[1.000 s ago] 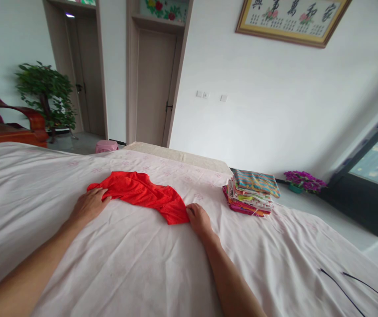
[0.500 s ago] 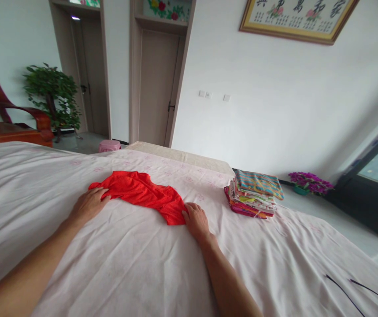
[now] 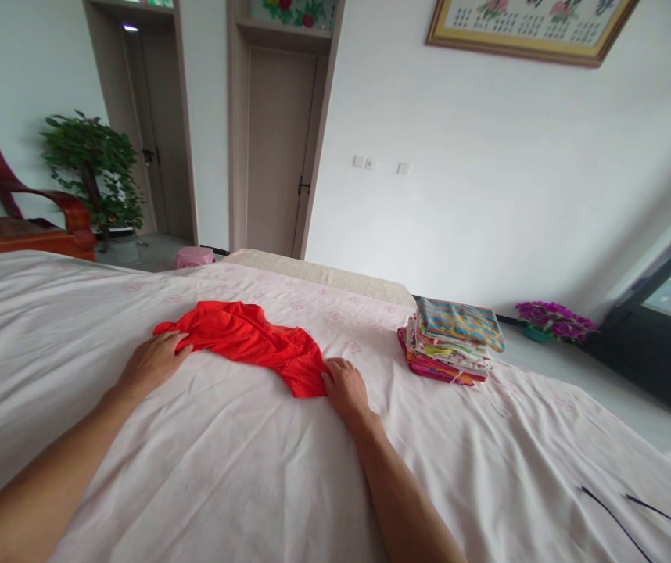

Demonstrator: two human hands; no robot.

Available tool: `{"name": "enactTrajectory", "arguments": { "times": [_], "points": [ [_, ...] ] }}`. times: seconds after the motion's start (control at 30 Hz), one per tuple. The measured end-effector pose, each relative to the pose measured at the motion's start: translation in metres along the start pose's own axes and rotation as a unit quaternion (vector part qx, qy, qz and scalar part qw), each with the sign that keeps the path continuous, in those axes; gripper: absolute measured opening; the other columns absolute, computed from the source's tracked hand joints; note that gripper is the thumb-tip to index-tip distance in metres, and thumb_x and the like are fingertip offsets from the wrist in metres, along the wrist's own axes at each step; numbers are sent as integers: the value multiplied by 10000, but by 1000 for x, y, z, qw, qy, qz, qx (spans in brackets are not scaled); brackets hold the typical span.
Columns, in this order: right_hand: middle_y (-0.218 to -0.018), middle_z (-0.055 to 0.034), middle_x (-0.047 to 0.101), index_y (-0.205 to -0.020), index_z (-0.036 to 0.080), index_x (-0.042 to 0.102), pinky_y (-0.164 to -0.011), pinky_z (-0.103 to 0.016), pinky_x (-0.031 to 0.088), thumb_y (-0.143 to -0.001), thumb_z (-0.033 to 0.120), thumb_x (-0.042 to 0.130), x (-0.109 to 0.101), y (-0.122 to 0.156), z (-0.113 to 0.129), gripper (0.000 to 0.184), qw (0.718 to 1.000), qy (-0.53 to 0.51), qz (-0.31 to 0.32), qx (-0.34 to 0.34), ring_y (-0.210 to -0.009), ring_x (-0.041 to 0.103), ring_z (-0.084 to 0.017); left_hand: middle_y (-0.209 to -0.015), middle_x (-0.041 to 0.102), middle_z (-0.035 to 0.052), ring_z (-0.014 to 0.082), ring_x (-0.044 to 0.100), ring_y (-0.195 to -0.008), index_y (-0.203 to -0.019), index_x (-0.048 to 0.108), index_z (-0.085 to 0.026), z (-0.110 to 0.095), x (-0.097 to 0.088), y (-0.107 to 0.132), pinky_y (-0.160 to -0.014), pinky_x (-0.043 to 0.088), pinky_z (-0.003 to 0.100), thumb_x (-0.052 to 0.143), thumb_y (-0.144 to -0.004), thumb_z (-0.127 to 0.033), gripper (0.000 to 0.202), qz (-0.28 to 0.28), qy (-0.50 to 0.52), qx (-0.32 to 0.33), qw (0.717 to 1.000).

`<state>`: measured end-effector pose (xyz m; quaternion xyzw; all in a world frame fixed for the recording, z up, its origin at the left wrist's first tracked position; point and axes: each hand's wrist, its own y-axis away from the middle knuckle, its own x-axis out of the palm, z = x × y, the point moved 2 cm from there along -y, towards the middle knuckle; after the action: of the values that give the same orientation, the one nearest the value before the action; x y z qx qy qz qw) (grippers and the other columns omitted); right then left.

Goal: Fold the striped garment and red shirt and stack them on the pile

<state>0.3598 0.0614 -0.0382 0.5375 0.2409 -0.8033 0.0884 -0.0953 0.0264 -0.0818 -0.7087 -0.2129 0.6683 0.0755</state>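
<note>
A red garment point(image 3: 253, 336), rumpled and spread crosswise, lies on a pale bedsheet point(image 3: 242, 461) with faint pink flowers. Its exact kind I cannot make out. My left hand point(image 3: 153, 360) is closed on the garment's left end, fingertips over the cloth. At the lower right end, my right hand point(image 3: 348, 389) pinches the edge of the cloth between thumb and fingers. Between the two hands the fabric rests in loose folds on the sheet.
Right of my right hand stands a stack of folded cloths point(image 3: 450, 344). Dark cords point(image 3: 617, 520) lie at the lower right. Beyond the bed are a pink stool point(image 3: 195, 257), a wooden chair point(image 3: 24, 203), a leafy plant point(image 3: 92, 168) and purple flowers point(image 3: 555, 320).
Both hands have shifted very slightly left with the red garment's ends. The view has tilted down a little. Both grips look the same.
</note>
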Motion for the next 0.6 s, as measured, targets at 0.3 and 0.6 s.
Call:
{"name": "enactTrajectory", "arguments": {
  "times": [0.3, 0.6],
  "points": [
    [-1236, -43, 659, -1152, 258, 672, -986, -273, 370, -955, 280, 497, 0, 0, -2, 265, 1000, -11, 0, -5, -1137, 563, -182, -1355, 605, 171, 306, 542, -1274, -1286, 606, -98, -6, -7, 1, -1069, 407, 423, 302, -918, -470, 605, 13, -2, -12, 1000],
    [-1287, -58, 644, -1216, 243, 657, -1019, -288, 365, -965, 264, 467, -6, 2, 8, 316, 1000, 4, 16, 9, -1169, 559, -189, -1303, 636, 166, 316, 557, -1233, -1247, 639, -142, -12, -16, 2, -1036, 417, 433, 400, -881, -448, 534, 5, 8, -18, 1000]
  ]
}}
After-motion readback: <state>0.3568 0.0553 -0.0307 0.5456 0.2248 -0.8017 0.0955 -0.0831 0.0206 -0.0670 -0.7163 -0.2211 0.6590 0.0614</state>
